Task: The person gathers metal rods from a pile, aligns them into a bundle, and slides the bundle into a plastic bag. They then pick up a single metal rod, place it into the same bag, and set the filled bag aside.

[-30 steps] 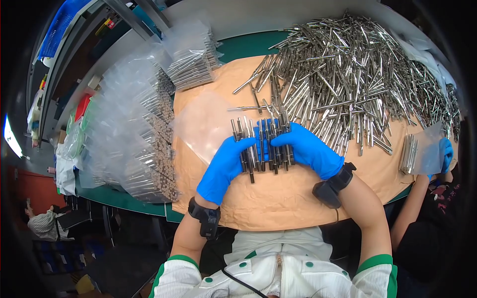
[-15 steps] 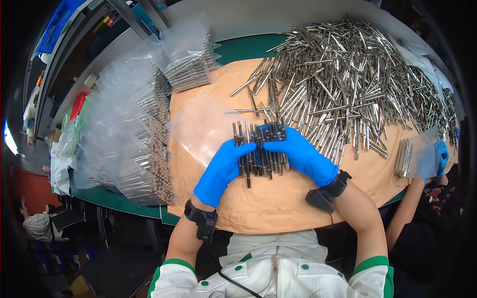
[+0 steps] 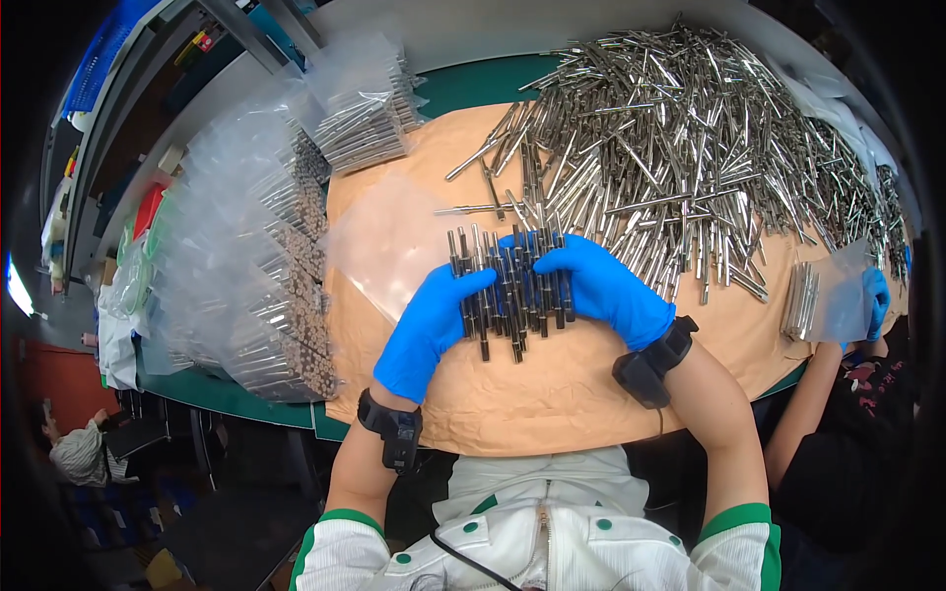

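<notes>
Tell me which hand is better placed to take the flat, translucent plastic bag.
The blue-gloved left hand, probably: it is nearer the translucent plastic bag, although it and the blue-gloved right hand hold slim shiny metal rods.

On the green table [image 3: 483, 85] lie brown paper [image 3: 552, 404] and bagged metal rods [image 3: 236, 231].

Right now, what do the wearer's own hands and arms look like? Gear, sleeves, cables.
Left hand and right hand: plain blue gloves reaching the wrists. Each wrist has a boxy black strapped-on device: left wrist device, right wrist device, the latter with what looks like a thin cable below. Forearms bare; short white sleeves with green trim.
</notes>
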Demonstrator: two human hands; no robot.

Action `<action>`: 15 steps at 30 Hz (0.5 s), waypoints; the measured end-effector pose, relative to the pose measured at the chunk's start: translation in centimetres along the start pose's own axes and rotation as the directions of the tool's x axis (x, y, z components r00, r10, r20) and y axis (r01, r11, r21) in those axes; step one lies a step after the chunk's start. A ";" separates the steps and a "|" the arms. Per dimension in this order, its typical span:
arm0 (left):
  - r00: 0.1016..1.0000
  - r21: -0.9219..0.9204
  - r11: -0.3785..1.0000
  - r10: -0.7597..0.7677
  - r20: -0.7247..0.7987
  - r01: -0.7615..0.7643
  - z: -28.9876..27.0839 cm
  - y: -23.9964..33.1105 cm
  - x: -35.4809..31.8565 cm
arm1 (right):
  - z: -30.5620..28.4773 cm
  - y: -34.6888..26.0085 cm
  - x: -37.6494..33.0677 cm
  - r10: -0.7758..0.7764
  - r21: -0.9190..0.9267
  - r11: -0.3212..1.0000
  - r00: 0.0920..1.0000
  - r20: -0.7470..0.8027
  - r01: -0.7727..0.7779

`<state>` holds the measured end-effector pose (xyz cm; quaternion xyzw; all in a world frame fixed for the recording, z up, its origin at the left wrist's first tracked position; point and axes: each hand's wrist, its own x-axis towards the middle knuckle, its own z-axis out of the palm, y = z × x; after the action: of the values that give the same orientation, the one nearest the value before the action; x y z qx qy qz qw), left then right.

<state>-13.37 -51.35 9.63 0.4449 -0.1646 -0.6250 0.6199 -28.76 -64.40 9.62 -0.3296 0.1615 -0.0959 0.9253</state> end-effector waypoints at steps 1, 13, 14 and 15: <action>1.000 0.000 1.000 0.000 -0.001 0.000 0.1 0.0 -0.1 | -0.1 0.0 0.0 -0.002 -0.022 1.000 1.000 0.015 0.002; 0.993 0.122 0.991 0.071 -0.097 -0.059 0.7 -0.7 -0.5 | 2.7 1.8 -1.1 -0.126 -0.585 0.806 0.992 -0.014 0.094; 0.991 0.131 0.989 0.077 -0.106 -0.063 0.9 -0.6 -0.6 | 3.0 2.1 -1.2 -0.153 -0.602 0.792 0.988 -0.038 0.099; 0.990 0.139 0.988 0.084 -0.116 -0.067 1.1 -0.6 -0.7 | 3.2 2.3 -1.3 -0.179 -0.620 0.778 0.982 -0.061 0.103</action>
<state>-14.73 -50.93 10.01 0.5164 -0.1850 -0.5603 0.6206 -28.67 -60.41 10.80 -0.6171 0.2124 -0.1266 0.7470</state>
